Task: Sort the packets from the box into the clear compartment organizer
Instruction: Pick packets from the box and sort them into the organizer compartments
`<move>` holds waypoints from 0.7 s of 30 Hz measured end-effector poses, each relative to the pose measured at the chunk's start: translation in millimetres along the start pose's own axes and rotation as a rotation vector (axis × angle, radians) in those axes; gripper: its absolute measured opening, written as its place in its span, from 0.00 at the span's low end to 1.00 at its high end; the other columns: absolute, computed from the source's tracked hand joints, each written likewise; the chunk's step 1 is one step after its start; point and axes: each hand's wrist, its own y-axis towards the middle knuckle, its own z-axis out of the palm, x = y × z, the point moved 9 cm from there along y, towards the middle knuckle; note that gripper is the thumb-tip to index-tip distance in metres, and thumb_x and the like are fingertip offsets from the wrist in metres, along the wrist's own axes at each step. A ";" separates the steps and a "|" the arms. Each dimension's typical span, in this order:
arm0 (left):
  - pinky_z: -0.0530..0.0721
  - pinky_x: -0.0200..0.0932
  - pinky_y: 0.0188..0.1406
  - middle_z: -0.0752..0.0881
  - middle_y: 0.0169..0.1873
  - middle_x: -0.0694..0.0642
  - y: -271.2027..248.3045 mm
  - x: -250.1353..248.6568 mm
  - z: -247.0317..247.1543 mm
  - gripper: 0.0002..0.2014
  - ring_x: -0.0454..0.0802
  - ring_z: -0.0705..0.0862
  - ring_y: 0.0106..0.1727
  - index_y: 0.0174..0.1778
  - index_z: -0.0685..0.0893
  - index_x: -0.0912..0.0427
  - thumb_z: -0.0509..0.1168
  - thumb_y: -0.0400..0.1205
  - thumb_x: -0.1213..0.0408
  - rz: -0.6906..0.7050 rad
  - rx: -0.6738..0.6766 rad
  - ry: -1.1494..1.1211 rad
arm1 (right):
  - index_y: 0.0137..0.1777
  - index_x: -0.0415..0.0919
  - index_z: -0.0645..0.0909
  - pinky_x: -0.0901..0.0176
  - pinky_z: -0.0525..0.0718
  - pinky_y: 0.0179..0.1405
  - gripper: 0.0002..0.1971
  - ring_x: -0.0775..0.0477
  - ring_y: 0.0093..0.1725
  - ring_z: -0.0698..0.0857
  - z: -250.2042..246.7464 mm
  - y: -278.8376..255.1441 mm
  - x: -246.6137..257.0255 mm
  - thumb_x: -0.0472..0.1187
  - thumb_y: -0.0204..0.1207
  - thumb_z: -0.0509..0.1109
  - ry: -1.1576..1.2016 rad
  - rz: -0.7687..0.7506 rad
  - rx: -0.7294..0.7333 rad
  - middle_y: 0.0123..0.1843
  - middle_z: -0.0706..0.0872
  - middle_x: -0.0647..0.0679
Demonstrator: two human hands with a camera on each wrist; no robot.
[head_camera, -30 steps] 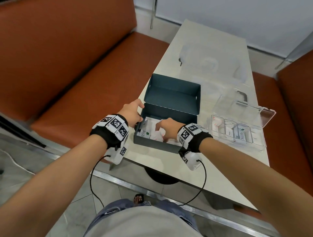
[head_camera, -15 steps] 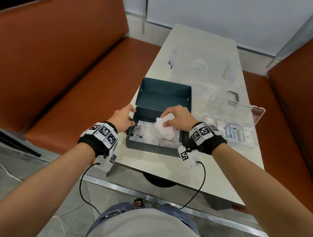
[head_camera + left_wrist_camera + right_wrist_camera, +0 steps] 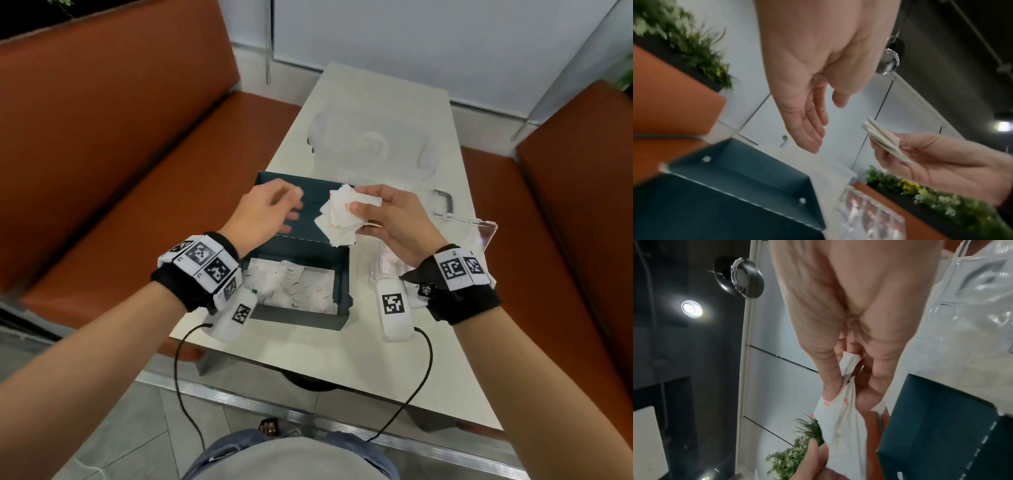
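Note:
My right hand (image 3: 363,214) is raised above the dark teal box (image 3: 301,318) and pinches a fanned bunch of white packets (image 3: 337,216) with red print between thumb and fingers. The same packets (image 3: 838,415) hang from that hand in the right wrist view. My left hand (image 3: 291,209) hovers open just left of the bunch, and its fingertips (image 3: 813,449) are right at the packets' lower edge. More packets (image 3: 301,284) lie loose in the box. The clear organizer (image 3: 387,269) sits to the box's right, mostly hidden behind my right wrist.
The box's lid (image 3: 305,198) stands up behind it. The organizer's open clear lid (image 3: 479,228) juts right. A large clear bin (image 3: 370,144) sits at the table's far end. Orange benches (image 3: 120,137) flank the narrow white table (image 3: 308,349).
My right hand has lifted a bunch of packets up out of the box. My left hand has let go of the box's left edge and risen toward the packets.

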 end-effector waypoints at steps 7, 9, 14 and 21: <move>0.84 0.66 0.59 0.82 0.68 0.63 -14.2 -45.2 122.0 0.33 0.62 0.81 0.69 0.69 0.83 0.50 0.52 0.81 0.31 -0.253 0.601 -0.772 | 0.58 0.30 0.82 0.52 0.88 0.37 0.13 0.40 0.46 0.89 -18.7 -16.9 23.7 0.29 0.74 0.73 0.070 -0.080 0.010 0.51 0.88 0.35; 0.83 0.68 0.60 0.80 0.71 0.66 -17.0 -51.6 142.6 0.32 0.65 0.79 0.71 0.72 0.80 0.52 0.55 0.82 0.34 -0.284 0.668 -0.858 | 0.60 0.29 0.80 0.55 0.87 0.33 0.15 0.40 0.44 0.89 -28.8 -20.6 21.5 0.29 0.74 0.74 0.028 -0.079 -0.024 0.51 0.88 0.33; 0.89 0.59 0.48 0.86 0.59 0.67 -14.5 -52.9 176.8 0.24 0.62 0.88 0.54 0.76 0.72 0.66 0.60 0.86 0.59 -0.397 0.595 -0.979 | 0.56 0.39 0.82 0.62 0.86 0.32 0.18 0.55 0.38 0.88 -56.8 -28.4 17.3 0.35 0.67 0.81 -0.314 -0.144 -0.117 0.44 0.89 0.48; 0.90 0.50 0.44 0.89 0.54 0.69 -6.5 -51.9 201.1 0.14 0.59 0.91 0.49 0.67 0.77 0.69 0.58 0.87 0.72 -0.399 0.525 -0.995 | 0.57 0.47 0.85 0.74 0.82 0.42 0.18 0.60 0.42 0.83 -111.6 -38.2 11.9 0.46 0.67 0.81 -0.568 -0.150 -0.226 0.48 0.83 0.52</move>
